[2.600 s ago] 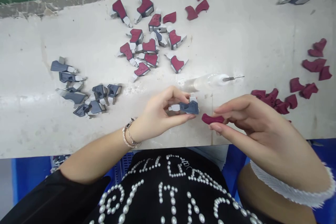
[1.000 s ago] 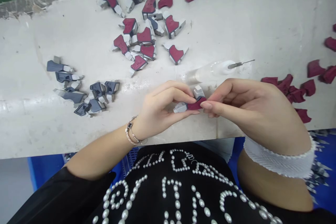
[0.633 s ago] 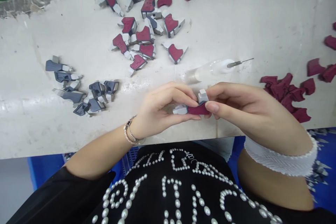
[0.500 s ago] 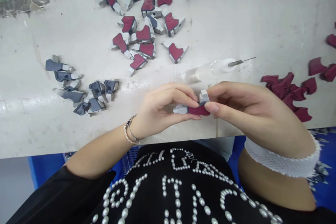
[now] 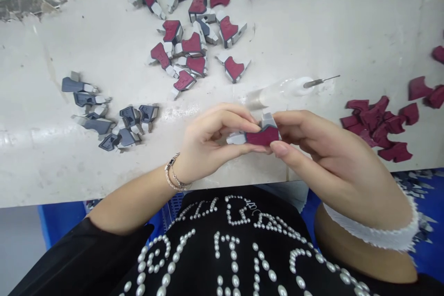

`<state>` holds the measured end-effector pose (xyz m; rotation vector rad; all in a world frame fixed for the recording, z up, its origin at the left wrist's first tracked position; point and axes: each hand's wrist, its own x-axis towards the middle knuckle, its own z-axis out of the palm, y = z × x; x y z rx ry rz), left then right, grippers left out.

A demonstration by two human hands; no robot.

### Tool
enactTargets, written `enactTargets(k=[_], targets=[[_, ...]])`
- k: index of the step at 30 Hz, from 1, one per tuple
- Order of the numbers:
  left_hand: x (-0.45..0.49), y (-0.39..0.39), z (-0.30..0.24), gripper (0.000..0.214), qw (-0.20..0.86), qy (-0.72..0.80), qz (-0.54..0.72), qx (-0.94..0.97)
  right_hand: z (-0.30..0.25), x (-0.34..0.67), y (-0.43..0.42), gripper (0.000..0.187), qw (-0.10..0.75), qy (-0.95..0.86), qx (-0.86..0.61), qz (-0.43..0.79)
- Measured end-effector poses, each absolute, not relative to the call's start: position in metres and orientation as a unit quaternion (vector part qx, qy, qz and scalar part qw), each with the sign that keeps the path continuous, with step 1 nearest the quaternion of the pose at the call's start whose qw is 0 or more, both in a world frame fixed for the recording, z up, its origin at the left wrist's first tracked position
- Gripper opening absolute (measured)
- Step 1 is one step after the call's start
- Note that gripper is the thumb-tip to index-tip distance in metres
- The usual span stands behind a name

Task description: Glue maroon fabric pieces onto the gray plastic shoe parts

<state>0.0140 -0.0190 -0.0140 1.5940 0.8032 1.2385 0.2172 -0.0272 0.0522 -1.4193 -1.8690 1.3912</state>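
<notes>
Between my hands, above the table's near edge, is a small grey plastic part with a dark red cover piece (image 5: 262, 137) on its face. White-grey tabs stick out of it at the left and at the top. My left hand (image 5: 217, 138) pinches it between thumb and fingers from the left. From the right, my right hand (image 5: 312, 148) grips its end, with the thumb at the lower right corner and the fingers behind. Just beyond lies a white bottle with a thin metal needle tip (image 5: 291, 90), touched by neither hand.
Several grey parts with red covers (image 5: 192, 44) lie at the back middle. A group of bare grey parts (image 5: 99, 125) is at the left. Loose red pieces (image 5: 378, 122) are heaped at the right. Blue bins (image 5: 426, 222) with grey parts sit below the table edge.
The held part has tilted so that more of its red face shows. My right thumb has shifted down to the part's lower corner, and the right wrist has lowered slightly.
</notes>
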Motion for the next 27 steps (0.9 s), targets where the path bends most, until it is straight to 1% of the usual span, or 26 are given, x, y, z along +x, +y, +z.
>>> enactTargets(k=[2, 4, 7, 10, 13, 17, 21, 23, 27], targets=[[0.014, -0.021, -0.014, 0.026, 0.481, 0.341, 0.496, 0.637, 0.053, 0.217, -0.027, 0.020, 0.197, -0.685, -0.505, 0.487], [0.013, -0.023, -0.015, 0.031, 0.488, 0.360, 0.479, 0.634, 0.053, 0.217, -0.027, 0.018, 0.187, -0.709, -0.513, 0.447], [0.012, -0.024, -0.015, 0.037, 0.467, 0.395, 0.439, 0.658, 0.051, 0.216, -0.027, 0.015, 0.171, -0.751, -0.518, 0.373], [0.010, -0.023, -0.013, 0.022, 0.468, 0.397, 0.375, 0.695, 0.046, 0.216, -0.029, 0.016, 0.153, -0.787, -0.496, 0.333], [0.009, -0.022, -0.009, 0.013, 0.529, 0.386, 0.325, 0.683, 0.045, 0.219, -0.029, 0.018, 0.128, -0.806, -0.469, 0.337], [0.008, -0.023, -0.003, 0.017, 0.601, 0.395, 0.314, 0.620, 0.048, 0.225, -0.027, 0.018, 0.126, -0.806, -0.444, 0.371], [0.007, -0.020, -0.001, 0.019, 0.659, 0.354, 0.307, 0.588, 0.052, 0.230, -0.025, 0.012, 0.127, -0.806, -0.429, 0.388], [0.006, -0.017, 0.000, 0.022, 0.662, 0.338, 0.290, 0.603, 0.053, 0.232, -0.025, 0.011, 0.124, -0.807, -0.428, 0.388], [0.004, -0.014, 0.000, 0.023, 0.616, 0.340, 0.264, 0.660, 0.054, 0.234, -0.025, 0.011, 0.113, -0.802, -0.430, 0.400]])
